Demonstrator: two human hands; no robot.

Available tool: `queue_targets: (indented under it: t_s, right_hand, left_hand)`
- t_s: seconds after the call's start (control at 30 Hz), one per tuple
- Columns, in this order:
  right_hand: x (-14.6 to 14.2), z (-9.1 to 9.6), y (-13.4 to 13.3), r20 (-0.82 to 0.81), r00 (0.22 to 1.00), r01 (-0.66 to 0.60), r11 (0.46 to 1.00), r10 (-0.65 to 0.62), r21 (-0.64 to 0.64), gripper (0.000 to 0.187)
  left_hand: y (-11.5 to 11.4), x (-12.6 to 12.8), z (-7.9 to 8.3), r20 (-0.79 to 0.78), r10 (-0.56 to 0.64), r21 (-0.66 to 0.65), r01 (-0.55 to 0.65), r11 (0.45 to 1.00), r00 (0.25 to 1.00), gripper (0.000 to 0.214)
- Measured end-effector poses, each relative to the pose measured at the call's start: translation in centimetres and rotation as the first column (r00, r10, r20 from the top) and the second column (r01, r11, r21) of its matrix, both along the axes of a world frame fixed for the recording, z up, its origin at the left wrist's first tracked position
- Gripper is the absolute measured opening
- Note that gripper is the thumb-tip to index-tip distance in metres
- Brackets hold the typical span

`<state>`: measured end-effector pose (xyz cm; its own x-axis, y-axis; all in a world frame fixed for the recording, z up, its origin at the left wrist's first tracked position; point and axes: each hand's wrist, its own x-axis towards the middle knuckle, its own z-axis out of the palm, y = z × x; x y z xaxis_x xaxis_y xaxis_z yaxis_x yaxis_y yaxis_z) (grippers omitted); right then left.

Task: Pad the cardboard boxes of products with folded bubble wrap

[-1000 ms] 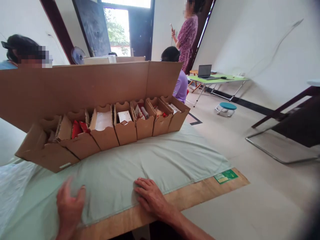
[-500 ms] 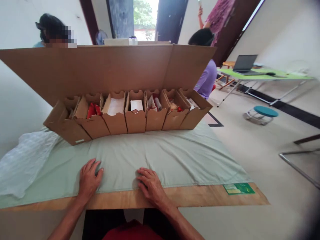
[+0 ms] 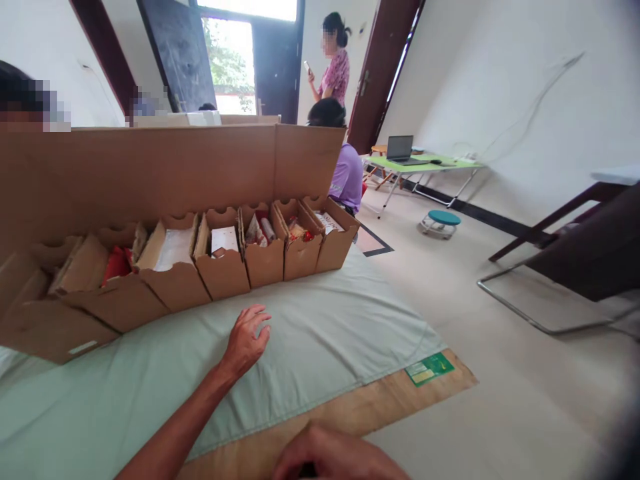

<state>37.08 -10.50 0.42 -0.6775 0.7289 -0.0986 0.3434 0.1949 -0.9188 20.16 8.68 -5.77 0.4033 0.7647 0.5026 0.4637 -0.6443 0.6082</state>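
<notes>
My left hand (image 3: 249,339) reaches over the pale green cloth (image 3: 320,320), fingers apart and nothing in them. It is in front of a row of cardboard bins (image 3: 223,275), short of touching them. At the bottom edge, by the table's bare wooden border (image 3: 295,427), is my right hand (image 3: 333,453); its back shows and its fingers are mostly hidden. In the bins lie a red packet (image 3: 117,265), a white sheet-like item (image 3: 175,248), a white box (image 3: 225,240), mixed wrapped packets (image 3: 260,230), a clear bag with red bits (image 3: 300,233) and a white printed item (image 3: 329,223).
A tall cardboard panel (image 3: 175,163) stands behind the bins. A green card (image 3: 430,369) lies at the table's right corner. Beyond are a person in purple (image 3: 347,177), a standing person with a phone (image 3: 336,73), a laptop table (image 3: 425,163), a teal stool (image 3: 443,219) and a dark chair (image 3: 590,253).
The view has swung to the right. My left hand has moved forward and right over the cloth, toward the bins. My right hand has drawn back off the cloth to the near edge.
</notes>
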Motion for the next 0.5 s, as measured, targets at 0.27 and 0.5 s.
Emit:
queue_targets:
  t_s: [0.27,0.5]
  right_hand:
    - [16.1,15.0,16.4,0.074,0.622,0.508,0.474,-0.779,0.719,0.026]
    - [21.2,15.3,37.8,0.445,0.199,0.186,0.479,-0.873,0.858,0.030]
  left_hand:
    - [3.5,5.9,-2.8,0.032,-0.098,-0.058,0.100,0.993,0.995,0.025]
    - [3.2,6.1,-5.3,0.100,-0.025,-0.094,0.035,0.995,0.995,0.023]
